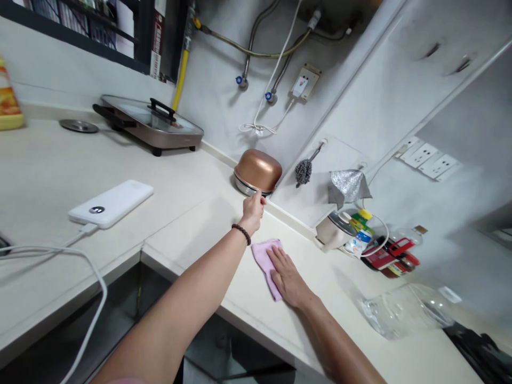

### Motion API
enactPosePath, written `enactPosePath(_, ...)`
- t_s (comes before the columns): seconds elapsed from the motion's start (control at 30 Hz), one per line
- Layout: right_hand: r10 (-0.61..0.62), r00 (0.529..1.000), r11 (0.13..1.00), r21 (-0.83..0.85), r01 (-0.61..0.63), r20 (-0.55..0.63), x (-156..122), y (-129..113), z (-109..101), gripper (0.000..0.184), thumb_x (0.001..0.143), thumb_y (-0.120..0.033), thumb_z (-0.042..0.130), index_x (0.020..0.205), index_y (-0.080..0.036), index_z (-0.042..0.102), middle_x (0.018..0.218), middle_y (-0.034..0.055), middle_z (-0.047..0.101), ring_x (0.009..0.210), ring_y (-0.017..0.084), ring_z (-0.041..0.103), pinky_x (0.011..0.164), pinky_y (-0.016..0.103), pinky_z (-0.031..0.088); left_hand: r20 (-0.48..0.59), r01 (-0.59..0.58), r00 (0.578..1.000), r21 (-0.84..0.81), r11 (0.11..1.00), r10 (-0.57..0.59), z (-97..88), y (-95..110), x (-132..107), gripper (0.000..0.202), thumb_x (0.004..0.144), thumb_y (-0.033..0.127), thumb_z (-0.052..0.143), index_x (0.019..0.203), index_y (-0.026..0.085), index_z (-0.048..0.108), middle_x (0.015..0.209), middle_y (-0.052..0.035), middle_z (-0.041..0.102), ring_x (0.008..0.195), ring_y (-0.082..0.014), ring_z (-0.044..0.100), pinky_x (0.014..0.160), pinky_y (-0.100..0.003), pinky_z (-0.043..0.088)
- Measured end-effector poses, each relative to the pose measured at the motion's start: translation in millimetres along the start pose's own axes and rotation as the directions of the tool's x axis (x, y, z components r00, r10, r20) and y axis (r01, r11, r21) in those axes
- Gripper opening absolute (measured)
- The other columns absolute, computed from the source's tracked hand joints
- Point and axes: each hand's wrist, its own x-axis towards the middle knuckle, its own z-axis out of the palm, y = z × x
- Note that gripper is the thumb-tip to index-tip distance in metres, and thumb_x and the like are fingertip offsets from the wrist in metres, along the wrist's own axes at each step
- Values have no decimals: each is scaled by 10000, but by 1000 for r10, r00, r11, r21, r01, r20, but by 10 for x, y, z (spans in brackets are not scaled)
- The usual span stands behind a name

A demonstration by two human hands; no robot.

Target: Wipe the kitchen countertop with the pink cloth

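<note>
My left hand, with a dark bead bracelet on the wrist, reaches forward to the copper-coloured pot that stands upside down in the corner of the white counter. Its fingers are curled and pinch the pot's lower metal rim. My right hand lies flat with fingers spread on a pink cloth, pressing it onto the counter just in front of the pot.
A white power bank with a cable lies at left. An electric grill pan with a glass lid stands at the back. A small white cooker, packets and bottles, a clear plastic bottle are at right. A sink opening is below.
</note>
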Motion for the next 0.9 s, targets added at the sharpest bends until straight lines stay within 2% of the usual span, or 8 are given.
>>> enactPosePath(0.1,47,997,999,-1,-47,55,353,80,58,609,1045,-461,226,1597,-204,242,1664,89,193,1539,247,124,1213,470,192,22,3,1000,-36,999,-2,35,9,-63,394,895,400,539,573,193,447,399,101,236,340,-37,164,392,-191,143)
enactPosePath(0.3,216,975,976,-20,-215,54,1166,284,95,661,1039,-545,205,1588,-182,271,1655,101,210,1537,268,126,1200,474,197,63,45,997,13,999,-46,21,1,-99,376,890,380,535,580,194,434,392,102,243,336,-35,173,385,-183,134)
enactPosePath(0.43,248,969,969,-6,-248,1,1325,586,129,655,1040,-538,240,1579,-169,293,1647,105,244,1532,250,155,1208,441,190,73,35,997,69,997,-40,1,-18,-87,359,885,370,533,589,195,430,393,104,240,341,-35,172,389,-184,129)
enactPosePath(0.53,239,970,971,0,-239,-45,1194,862,154,644,1042,-503,262,1556,-122,340,1627,126,297,1526,230,183,1218,410,179,77,28,996,103,994,-36,-8,-32,-82,363,872,398,549,595,198,428,397,106,239,341,-34,173,388,-185,120)
enactPosePath(0.63,264,963,964,1,-265,-59,906,1154,169,640,1040,-497,261,1532,-107,383,1614,143,321,1518,240,212,1215,436,205,79,30,996,118,993,-39,-14,-41,-80,360,859,407,556,593,198,431,397,107,238,337,-32,172,384,-183,118)
enactPosePath(0.9,349,924,931,-59,-361,-158,-270,2055,356,678,1019,-538,200,1494,-128,457,1548,134,442,1483,238,305,1199,454,256,66,49,996,82,995,-54,-14,-28,-77,355,881,378,520,590,195,429,399,110,222,333,-28,160,378,-174,118)
